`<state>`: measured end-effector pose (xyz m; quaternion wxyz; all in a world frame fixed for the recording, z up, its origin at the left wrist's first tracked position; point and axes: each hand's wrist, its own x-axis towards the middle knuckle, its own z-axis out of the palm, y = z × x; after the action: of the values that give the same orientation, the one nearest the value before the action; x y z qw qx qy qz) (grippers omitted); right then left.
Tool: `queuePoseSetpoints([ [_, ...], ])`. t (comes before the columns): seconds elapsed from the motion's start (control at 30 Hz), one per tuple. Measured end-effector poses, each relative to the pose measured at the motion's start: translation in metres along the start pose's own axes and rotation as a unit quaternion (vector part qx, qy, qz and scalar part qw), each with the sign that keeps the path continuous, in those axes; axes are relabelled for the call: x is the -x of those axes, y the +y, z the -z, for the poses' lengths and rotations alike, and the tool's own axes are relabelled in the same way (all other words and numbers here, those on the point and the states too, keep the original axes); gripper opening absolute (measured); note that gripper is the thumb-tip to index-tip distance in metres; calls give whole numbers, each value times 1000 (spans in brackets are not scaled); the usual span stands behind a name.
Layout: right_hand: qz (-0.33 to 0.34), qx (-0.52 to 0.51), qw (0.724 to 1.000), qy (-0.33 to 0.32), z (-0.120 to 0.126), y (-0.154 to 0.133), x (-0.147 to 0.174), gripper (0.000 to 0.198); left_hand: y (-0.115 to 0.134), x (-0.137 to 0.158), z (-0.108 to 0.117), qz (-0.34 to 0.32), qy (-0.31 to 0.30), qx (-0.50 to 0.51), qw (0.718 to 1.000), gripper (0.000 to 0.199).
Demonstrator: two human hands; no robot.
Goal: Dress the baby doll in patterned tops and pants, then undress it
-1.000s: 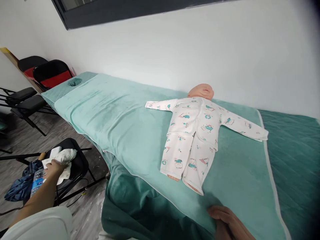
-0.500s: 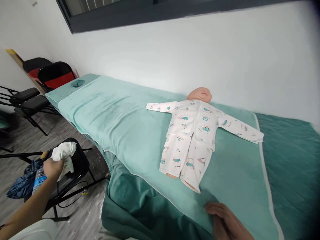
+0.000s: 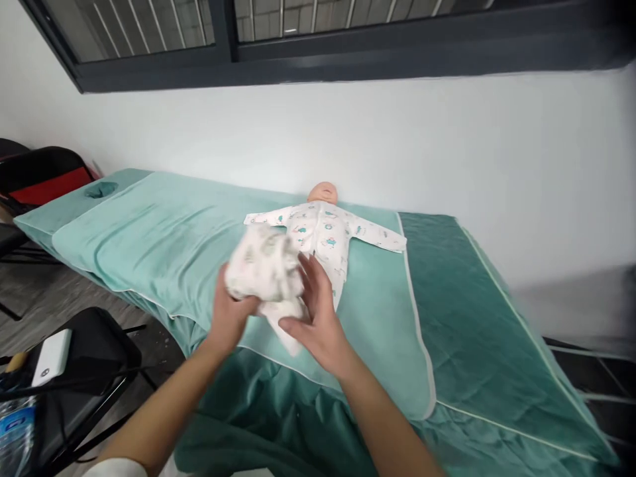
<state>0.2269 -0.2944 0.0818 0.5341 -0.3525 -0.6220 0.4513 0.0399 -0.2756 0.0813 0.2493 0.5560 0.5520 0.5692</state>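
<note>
My L hand (image 3: pixel 231 311) is gripping a white printed cloth (image 3: pixel 265 262), bunched + motion-blurred, so its print is hard to make out; L fingers mostly hidden behind it. My R hand (image 3: pixel 320 318) is half curled at the cloth's other side, thumb by its dangling tail; contact unclear, can't tell if it grips. Cloth pos: held up on my side of the doll (image 3: pixel 325 225), blocking most of its legs from view. Doll is face-up on teal sheet (image 3: pixel 387 318), small teal figs on its outfit. Black chair (image 3: pixel 94 354) is well L of doll, cropped; on it a white device (image 3: pixel 52 358) w/ round mark, too small to ID. Bottle (image 3: pixel 17 430) also far L of doll, nearer me, cropped, blue label, wording unreadable. Window (image 3: pixel 322 63) is above doll, top cut off
</note>
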Motion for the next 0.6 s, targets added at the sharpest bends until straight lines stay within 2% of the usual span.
queuePoseSetpoints([
  [0.07, -25, -19, 999, 21, 4, -2, -7, 84, 13, 9, -42, -5, -54, 98, 994, 56],
  [0.13, -64, -8, 996, 67, 13, 0, -8, 71, 22, 18, -74, 10, -107, 144, 984, 53],
  [0.23, -103, -11, 979, 175, 27, 6, -6, 69, 32, 30, -106, 33, -120, 163, 979, 43],
  [0.3, -96, -3, 971, 218, 40, 7, -5, 67, 35, 37, -119, 43, -128, 177, 975, 38],
  [0.37, -68, 18, 971, 227, 58, 3, -5, 60, 36, 40, -124, 38, -184, 181, 965, 41],
  [0.47, -9, 90, 964, 251, 102, -7, -5, 50, 32, 34, -117, -19, -255, 153, 955, 51],
  [0.53, 63, 263, 920, 283, 141, -7, -3, 39, 25, 24, -107, -58, -244, 128, 959, 45],
  [0.6, 77, 388, 876, 275, 179, 7, 3, 32, 16, 10, -96, -70, -218, 106, 968, 33],
])
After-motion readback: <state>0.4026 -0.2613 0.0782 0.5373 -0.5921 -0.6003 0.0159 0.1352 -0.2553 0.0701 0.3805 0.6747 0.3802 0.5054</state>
